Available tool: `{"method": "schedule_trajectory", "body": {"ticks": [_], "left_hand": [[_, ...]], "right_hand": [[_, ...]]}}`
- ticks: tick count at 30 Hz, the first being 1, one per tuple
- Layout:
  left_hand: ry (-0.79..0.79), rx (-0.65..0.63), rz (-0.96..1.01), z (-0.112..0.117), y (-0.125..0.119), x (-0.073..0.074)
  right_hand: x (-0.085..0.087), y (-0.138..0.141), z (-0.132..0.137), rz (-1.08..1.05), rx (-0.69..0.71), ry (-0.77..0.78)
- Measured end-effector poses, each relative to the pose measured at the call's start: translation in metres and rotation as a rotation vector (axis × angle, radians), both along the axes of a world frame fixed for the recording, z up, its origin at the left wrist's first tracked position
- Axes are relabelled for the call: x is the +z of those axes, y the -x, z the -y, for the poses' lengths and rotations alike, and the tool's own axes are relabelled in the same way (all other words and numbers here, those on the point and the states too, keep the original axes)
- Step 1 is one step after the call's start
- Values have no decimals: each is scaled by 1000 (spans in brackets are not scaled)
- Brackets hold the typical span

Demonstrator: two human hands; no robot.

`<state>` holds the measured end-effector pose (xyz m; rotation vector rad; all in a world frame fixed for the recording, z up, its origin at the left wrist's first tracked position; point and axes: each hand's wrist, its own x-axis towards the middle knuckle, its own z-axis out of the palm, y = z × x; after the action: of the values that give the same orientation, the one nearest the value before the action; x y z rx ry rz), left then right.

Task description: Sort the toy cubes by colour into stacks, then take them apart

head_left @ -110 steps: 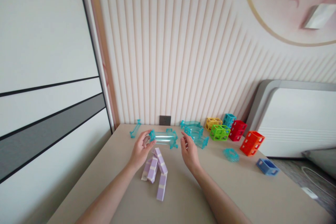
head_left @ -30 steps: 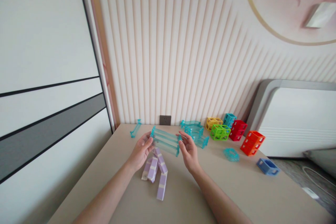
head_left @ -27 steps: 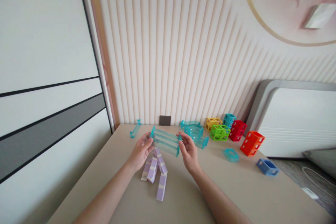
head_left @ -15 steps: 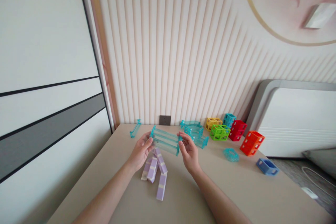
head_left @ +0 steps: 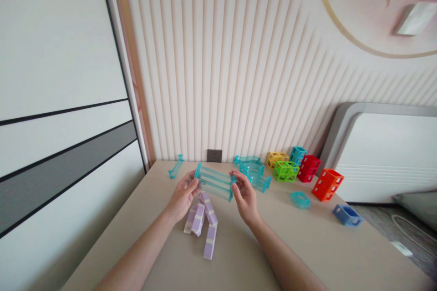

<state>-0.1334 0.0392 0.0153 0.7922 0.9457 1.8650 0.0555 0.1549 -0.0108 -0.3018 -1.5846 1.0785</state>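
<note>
Between my two hands, raised over the table, is a clear teal plastic track piece (head_left: pixel 215 182) with lengthwise rails and connectors at both ends. My left hand (head_left: pixel 183 194) pinches its left end between thumb and fingers. The right end is gripped by my right hand (head_left: pixel 245 194) in the same way. Below the piece, a folded strip of purple-and-white blocks (head_left: pixel 205 220) lies on the table, nearest to my left hand. More clear teal track pieces (head_left: pixel 252 169) lie just beyond my right hand.
A narrow teal piece (head_left: pixel 175 167) lies at the back left of the table (head_left: pixel 246 254). To the right stand yellow (head_left: pixel 277 160), green (head_left: pixel 286 171), teal (head_left: pixel 298 156), red (head_left: pixel 309 168), orange (head_left: pixel 327 185) and blue (head_left: pixel 347 215) open blocks. A teal ring-shaped piece (head_left: pixel 300 200) lies before them.
Almost nothing differs. Both hands keep hold of the teal track piece in nearly the same place, and the view has shifted very slightly.
</note>
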Motion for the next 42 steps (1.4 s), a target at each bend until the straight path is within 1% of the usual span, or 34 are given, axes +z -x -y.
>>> {"method": "schedule_trajectory", "body": {"ticks": [7, 13, 16, 22, 33, 38, 42], "left_hand": [[-12, -18, 18, 0, 1, -1], [-32, 0, 18, -1, 1, -1], [-44, 0, 22, -1, 2, -1], [-52, 1, 22, -1, 1, -2], [-46, 40, 28, -2, 0, -3], [-33, 56, 45, -2, 0, -3], [-37, 84, 105, -2, 1, -2]], "right_hand": [[1, 0, 2, -26, 43, 17], [-3, 2, 1, -9, 46, 49], [-4, 3, 0, 2, 31, 91], [-4, 5, 1, -21, 48, 180], [-8, 4, -1, -8, 31, 164], [-7, 5, -1, 13, 60, 183], [-10, 5, -2, 58, 83, 184]]}}
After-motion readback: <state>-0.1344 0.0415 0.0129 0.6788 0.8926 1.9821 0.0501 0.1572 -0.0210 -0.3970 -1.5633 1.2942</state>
